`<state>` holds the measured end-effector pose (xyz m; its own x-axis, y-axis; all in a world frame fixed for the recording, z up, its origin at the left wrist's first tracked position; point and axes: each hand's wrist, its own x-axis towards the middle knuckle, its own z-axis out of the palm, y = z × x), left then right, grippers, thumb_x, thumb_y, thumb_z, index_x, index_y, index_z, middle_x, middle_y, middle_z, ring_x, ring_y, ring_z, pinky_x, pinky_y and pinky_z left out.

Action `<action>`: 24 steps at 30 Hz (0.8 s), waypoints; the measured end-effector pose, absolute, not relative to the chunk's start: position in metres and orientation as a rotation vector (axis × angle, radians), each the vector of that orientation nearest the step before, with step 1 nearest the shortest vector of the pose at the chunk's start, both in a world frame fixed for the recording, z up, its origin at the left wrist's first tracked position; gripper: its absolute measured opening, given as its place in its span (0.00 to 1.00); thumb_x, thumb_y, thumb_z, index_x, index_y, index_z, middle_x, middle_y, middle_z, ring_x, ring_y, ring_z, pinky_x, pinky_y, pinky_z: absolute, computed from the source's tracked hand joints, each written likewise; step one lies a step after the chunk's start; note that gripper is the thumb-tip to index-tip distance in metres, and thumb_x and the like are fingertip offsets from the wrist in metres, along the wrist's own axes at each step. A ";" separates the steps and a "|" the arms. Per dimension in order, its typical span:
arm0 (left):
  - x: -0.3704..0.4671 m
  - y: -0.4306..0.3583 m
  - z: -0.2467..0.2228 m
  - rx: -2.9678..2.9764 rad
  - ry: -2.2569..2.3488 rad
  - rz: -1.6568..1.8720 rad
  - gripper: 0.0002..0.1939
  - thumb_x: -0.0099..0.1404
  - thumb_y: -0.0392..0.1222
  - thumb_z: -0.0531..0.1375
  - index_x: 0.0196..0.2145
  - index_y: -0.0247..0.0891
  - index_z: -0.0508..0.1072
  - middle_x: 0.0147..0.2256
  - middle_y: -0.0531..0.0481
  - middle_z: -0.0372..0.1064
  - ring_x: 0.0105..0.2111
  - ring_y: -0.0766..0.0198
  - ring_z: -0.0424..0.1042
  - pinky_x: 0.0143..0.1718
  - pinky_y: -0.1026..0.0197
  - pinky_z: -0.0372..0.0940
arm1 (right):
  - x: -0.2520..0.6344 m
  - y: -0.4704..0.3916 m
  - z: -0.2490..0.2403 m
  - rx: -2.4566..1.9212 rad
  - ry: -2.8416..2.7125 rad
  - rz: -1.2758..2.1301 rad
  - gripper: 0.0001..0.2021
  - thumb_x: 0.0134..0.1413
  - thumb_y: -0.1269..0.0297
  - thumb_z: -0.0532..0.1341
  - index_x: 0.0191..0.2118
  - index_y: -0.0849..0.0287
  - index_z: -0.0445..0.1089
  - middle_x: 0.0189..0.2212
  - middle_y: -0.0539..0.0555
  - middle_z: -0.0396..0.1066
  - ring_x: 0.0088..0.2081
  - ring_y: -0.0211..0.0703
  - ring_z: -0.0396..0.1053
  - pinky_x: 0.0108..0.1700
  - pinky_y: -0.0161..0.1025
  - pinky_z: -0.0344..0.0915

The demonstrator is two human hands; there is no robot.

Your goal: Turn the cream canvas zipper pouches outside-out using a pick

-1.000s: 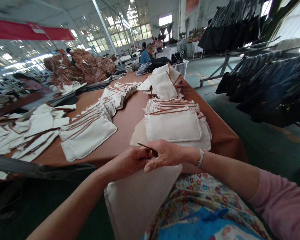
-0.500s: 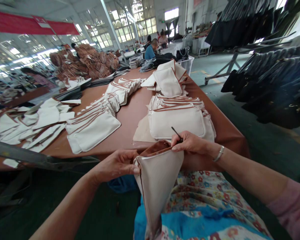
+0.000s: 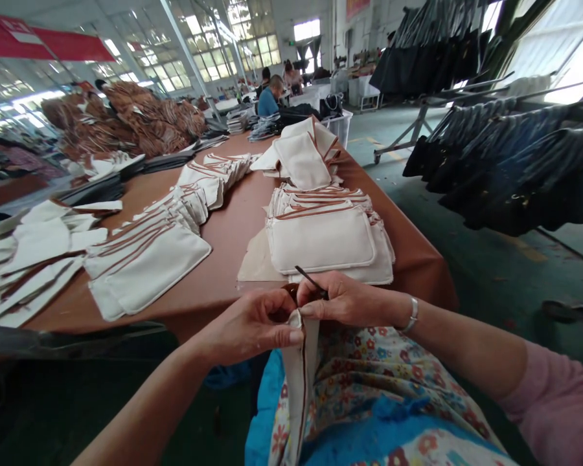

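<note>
A cream fabric piece with a brown edge line hangs narrow side toward me over my lap. Its top corner is pinched between the thumb and fingers of my left hand. Close beside, my right hand grips the same top edge and also holds a thin dark tool, whose tip points up and left. Just beyond my hands lies a stack of cream pouches with brown trim, resting partly on a beige sheet.
On the brown table, a fanned row of cream pieces lies left, with loose pieces farther left. More pouches are heaped behind the stack. Racks of black bags stand right. People sit in back.
My hands have come closer together at the top edge. The cream piece has turned from its broad face to its narrow side. The view has shifted slightly right.
</note>
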<state>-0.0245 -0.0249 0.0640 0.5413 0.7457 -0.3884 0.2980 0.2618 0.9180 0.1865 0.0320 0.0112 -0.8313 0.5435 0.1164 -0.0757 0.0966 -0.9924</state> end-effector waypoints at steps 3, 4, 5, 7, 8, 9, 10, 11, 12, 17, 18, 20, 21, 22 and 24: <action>-0.024 -0.019 0.059 1.371 1.065 0.351 0.16 0.63 0.49 0.65 0.34 0.32 0.69 0.29 0.55 0.60 0.29 0.69 0.56 0.29 0.66 0.51 | 0.188 0.035 0.003 -0.450 -1.933 1.760 0.07 0.58 0.65 0.62 0.34 0.65 0.67 0.27 0.47 0.63 0.29 0.32 0.57 0.32 0.31 0.56; -0.024 -0.017 0.058 1.380 1.072 0.340 0.16 0.63 0.49 0.64 0.34 0.32 0.69 0.29 0.55 0.59 0.28 0.69 0.55 0.28 0.66 0.50 | 0.188 0.036 0.002 -0.450 -1.937 1.747 0.07 0.59 0.65 0.61 0.34 0.65 0.67 0.27 0.47 0.63 0.28 0.32 0.57 0.32 0.31 0.56; -0.024 -0.015 0.057 1.382 1.076 0.332 0.16 0.64 0.50 0.63 0.34 0.31 0.69 0.28 0.56 0.59 0.28 0.70 0.54 0.28 0.66 0.49 | 0.188 0.036 0.001 -0.448 -1.944 1.724 0.07 0.59 0.66 0.61 0.34 0.65 0.67 0.26 0.47 0.63 0.28 0.32 0.56 0.32 0.31 0.56; -0.023 -0.012 0.056 1.382 1.087 0.321 0.16 0.64 0.50 0.62 0.34 0.31 0.69 0.28 0.56 0.59 0.27 0.70 0.53 0.27 0.66 0.49 | 0.188 0.036 0.000 -0.451 -1.965 1.658 0.07 0.60 0.66 0.60 0.34 0.65 0.67 0.27 0.47 0.63 0.29 0.33 0.57 0.32 0.31 0.57; -0.022 -0.011 0.056 1.382 1.097 0.319 0.16 0.64 0.50 0.62 0.34 0.32 0.70 0.28 0.56 0.59 0.27 0.70 0.53 0.27 0.66 0.48 | 0.188 0.036 -0.001 -0.458 -1.973 1.625 0.07 0.60 0.66 0.60 0.34 0.64 0.68 0.27 0.47 0.63 0.29 0.33 0.57 0.33 0.31 0.57; -0.022 -0.011 0.056 1.382 1.109 0.318 0.16 0.64 0.51 0.62 0.33 0.32 0.70 0.28 0.56 0.59 0.27 0.70 0.53 0.27 0.66 0.49 | 0.187 0.036 -0.001 -0.471 -1.979 1.599 0.07 0.60 0.66 0.60 0.34 0.64 0.68 0.27 0.47 0.64 0.29 0.33 0.57 0.33 0.31 0.57; -0.021 -0.010 0.056 1.380 1.119 0.318 0.17 0.64 0.51 0.63 0.33 0.32 0.70 0.28 0.55 0.60 0.28 0.70 0.54 0.28 0.66 0.49 | 0.187 0.036 0.000 -0.488 -1.985 1.581 0.07 0.61 0.66 0.59 0.34 0.64 0.68 0.27 0.47 0.64 0.30 0.33 0.58 0.33 0.31 0.57; -0.020 -0.010 0.056 1.379 1.128 0.322 0.17 0.63 0.51 0.64 0.33 0.32 0.70 0.28 0.55 0.60 0.28 0.69 0.55 0.28 0.66 0.50 | 0.187 0.036 0.000 -0.507 -1.990 1.572 0.07 0.61 0.66 0.59 0.34 0.64 0.68 0.27 0.48 0.65 0.30 0.33 0.58 0.33 0.31 0.57; -0.019 -0.010 0.055 1.377 1.136 0.329 0.17 0.62 0.51 0.64 0.33 0.32 0.70 0.28 0.55 0.60 0.28 0.69 0.56 0.28 0.66 0.50 | 0.187 0.036 0.001 -0.523 -1.994 1.566 0.07 0.61 0.66 0.59 0.34 0.64 0.68 0.27 0.48 0.65 0.29 0.33 0.58 0.33 0.31 0.57; -0.020 -0.011 0.049 1.376 1.171 0.370 0.16 0.63 0.51 0.64 0.32 0.32 0.70 0.27 0.55 0.60 0.27 0.69 0.55 0.27 0.65 0.50 | 0.186 0.037 0.000 -0.541 -1.987 1.549 0.06 0.60 0.67 0.60 0.33 0.64 0.67 0.26 0.47 0.63 0.29 0.33 0.58 0.32 0.31 0.57; -0.021 -0.011 0.048 1.373 1.171 0.371 0.16 0.63 0.51 0.63 0.33 0.32 0.71 0.27 0.55 0.61 0.27 0.69 0.56 0.28 0.65 0.52 | 0.186 0.038 -0.002 -0.539 -1.975 1.558 0.06 0.60 0.66 0.60 0.33 0.64 0.67 0.26 0.47 0.63 0.29 0.33 0.58 0.32 0.31 0.56; -0.023 -0.011 0.047 1.368 1.172 0.373 0.16 0.63 0.50 0.64 0.33 0.32 0.72 0.28 0.53 0.65 0.28 0.68 0.60 0.30 0.65 0.55 | 0.185 0.039 -0.006 -0.538 -1.943 1.597 0.07 0.60 0.65 0.60 0.33 0.64 0.67 0.26 0.47 0.63 0.28 0.33 0.57 0.31 0.31 0.56; -0.023 -0.011 0.046 1.366 1.175 0.376 0.15 0.63 0.50 0.63 0.33 0.32 0.73 0.29 0.52 0.66 0.29 0.67 0.61 0.31 0.64 0.56 | 0.185 0.039 -0.008 -0.541 -1.925 1.622 0.07 0.60 0.65 0.60 0.33 0.63 0.67 0.26 0.47 0.62 0.28 0.32 0.57 0.31 0.31 0.56; -0.023 -0.011 0.046 1.364 1.180 0.379 0.15 0.63 0.50 0.63 0.33 0.32 0.73 0.29 0.51 0.68 0.29 0.66 0.63 0.32 0.64 0.57 | 0.185 0.039 -0.010 -0.549 -1.910 1.648 0.07 0.60 0.65 0.60 0.33 0.63 0.67 0.25 0.47 0.62 0.27 0.32 0.56 0.30 0.31 0.55; -0.023 -0.012 0.047 1.369 1.198 0.382 0.14 0.64 0.49 0.62 0.34 0.32 0.74 0.30 0.50 0.70 0.31 0.64 0.66 0.34 0.63 0.60 | 0.186 0.039 -0.013 -0.572 -1.884 1.691 0.09 0.61 0.63 0.60 0.33 0.63 0.66 0.24 0.46 0.60 0.25 0.31 0.55 0.28 0.30 0.54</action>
